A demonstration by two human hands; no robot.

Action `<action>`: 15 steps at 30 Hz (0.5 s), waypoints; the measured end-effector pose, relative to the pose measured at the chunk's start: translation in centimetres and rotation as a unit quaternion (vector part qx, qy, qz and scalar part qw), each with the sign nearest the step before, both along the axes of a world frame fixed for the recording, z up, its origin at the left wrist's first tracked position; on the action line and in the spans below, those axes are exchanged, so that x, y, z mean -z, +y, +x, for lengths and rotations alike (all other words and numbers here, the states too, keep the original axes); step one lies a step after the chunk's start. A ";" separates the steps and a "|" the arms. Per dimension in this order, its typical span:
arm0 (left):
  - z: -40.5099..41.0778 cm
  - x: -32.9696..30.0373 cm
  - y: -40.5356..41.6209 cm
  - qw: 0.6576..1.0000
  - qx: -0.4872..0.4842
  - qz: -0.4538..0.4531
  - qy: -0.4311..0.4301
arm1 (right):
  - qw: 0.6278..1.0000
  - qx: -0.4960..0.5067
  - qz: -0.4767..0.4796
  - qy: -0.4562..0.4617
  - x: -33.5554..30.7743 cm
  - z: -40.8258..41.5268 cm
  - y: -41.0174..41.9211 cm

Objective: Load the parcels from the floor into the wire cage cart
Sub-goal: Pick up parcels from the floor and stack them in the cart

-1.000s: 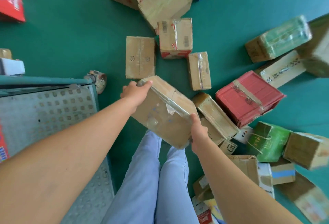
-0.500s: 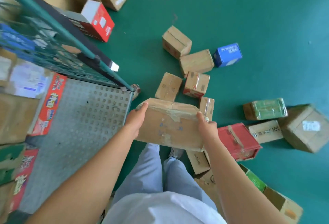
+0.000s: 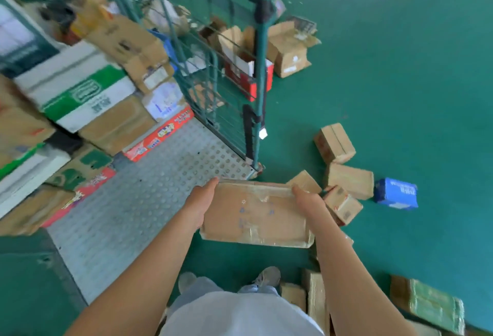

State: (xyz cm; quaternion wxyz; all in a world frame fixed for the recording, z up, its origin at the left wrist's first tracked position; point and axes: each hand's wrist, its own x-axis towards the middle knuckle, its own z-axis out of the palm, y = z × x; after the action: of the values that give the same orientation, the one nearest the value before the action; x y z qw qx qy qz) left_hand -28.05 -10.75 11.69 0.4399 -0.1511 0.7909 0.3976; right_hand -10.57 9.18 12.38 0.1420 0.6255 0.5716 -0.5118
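Observation:
I hold a taped brown cardboard parcel (image 3: 253,215) in front of me at waist height, lifted off the floor. My left hand (image 3: 198,206) grips its left end and my right hand (image 3: 306,202) grips its right end. The wire cage cart (image 3: 260,90) stands ahead on the left; its perforated metal floor (image 3: 149,197) begins just beyond the parcel's left edge. Several boxes are stacked inside the cart, among them a green and white box (image 3: 85,95). More brown parcels (image 3: 334,142) lie on the green floor to the right.
A blue box (image 3: 396,193) lies on the floor at right, a green-wrapped parcel (image 3: 432,305) at lower right. A red and white open box (image 3: 248,74) and open cartons (image 3: 289,50) sit behind the cart's mesh wall. My feet (image 3: 266,277) stand beside parcels.
I have straightened up and turned left with the parcel. The cart's stacked boxes and corner post have come into view, and the floor parcels have slid to the right.

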 end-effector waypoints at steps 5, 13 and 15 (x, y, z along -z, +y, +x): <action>-3.3 -1.9 -7.2 0.996 -0.083 0.043 0.004 | 0.995 -0.090 0.049 0.015 -2.9 -7.9 -4.4; -10.3 -5.0 -19.9 0.976 -0.194 0.088 0.052 | 0.975 -0.180 0.104 0.081 -7.5 -20.1 -15.2; -12.3 -5.9 -23.3 0.971 -0.211 0.097 0.066 | 0.969 -0.190 0.117 0.106 -8.4 -22.9 -18.3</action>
State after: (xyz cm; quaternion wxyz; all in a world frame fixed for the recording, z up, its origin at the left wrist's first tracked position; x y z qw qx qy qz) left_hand -40.32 -34.08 17.63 0.3060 -0.2446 0.7261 0.5650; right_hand -33.51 -9.15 20.78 0.1009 0.4596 0.7480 -0.4681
